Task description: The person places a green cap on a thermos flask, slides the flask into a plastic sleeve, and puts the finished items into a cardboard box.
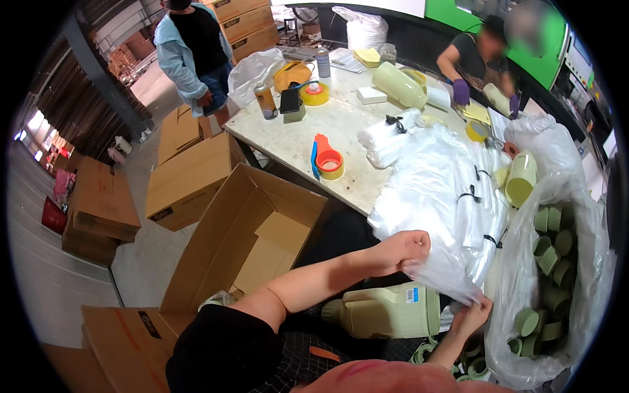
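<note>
My left hand [407,250] is closed, pinching one edge of a clear plastic bag [447,278] at the table's near side. Lower and to the right, my right hand [472,318] grips the bag's other end between thumb and fingers. The thin plastic stretches between both hands. Beneath it, a pale green plastic jug [386,312] lies on its side across my lap, with a blue-and-white label near its wide end. Right beyond my hands, a stack of clear plastic bags [426,196] covers part of the table, some bundled with black ties.
An open cardboard box [216,242] stands at my left. At right, a large plastic sack [583,262] holds several green cups [557,262]. The white table [282,141] carries an orange tape dispenser [329,162] and spray cans [265,100]. A co-worker [481,62] in purple gloves works across; another person [190,56] stands far left.
</note>
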A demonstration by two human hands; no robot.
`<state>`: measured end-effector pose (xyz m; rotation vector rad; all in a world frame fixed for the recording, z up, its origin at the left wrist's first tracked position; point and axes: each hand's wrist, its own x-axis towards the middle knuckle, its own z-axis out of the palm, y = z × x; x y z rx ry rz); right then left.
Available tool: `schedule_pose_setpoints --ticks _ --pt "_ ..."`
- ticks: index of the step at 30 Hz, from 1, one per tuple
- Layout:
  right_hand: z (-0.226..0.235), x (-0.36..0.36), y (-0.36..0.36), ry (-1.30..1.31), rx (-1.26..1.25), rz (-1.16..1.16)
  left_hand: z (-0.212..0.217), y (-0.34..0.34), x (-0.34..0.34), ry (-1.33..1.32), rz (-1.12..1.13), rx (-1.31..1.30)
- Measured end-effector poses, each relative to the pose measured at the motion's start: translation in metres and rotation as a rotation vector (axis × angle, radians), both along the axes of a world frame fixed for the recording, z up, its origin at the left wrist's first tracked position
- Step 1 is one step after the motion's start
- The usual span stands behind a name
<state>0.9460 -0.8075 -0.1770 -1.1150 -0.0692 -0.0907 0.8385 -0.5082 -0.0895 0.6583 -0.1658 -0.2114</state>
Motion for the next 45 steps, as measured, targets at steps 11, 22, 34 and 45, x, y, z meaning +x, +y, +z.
schedule_pose_setpoints --ticks 11,22,34,45 --pt "-0.027 -0.077 0.038 0.064 -0.197 -0.365 -0.01 -0.012 -0.032 -0.225 0.406 1.107" --pt "-0.023 -0.129 0.087 -0.323 -0.609 -0.283 0.024 0.014 -0.083 -0.57 0.636 1.382" --pt "-0.036 -0.225 0.105 -0.08 -0.532 0.52 -0.075 0.028 -0.185 0.218 0.876 1.445" --pt "-0.007 -0.206 0.13 0.144 -0.642 0.841 -0.059 0.004 -0.19 0.288 0.915 1.303"
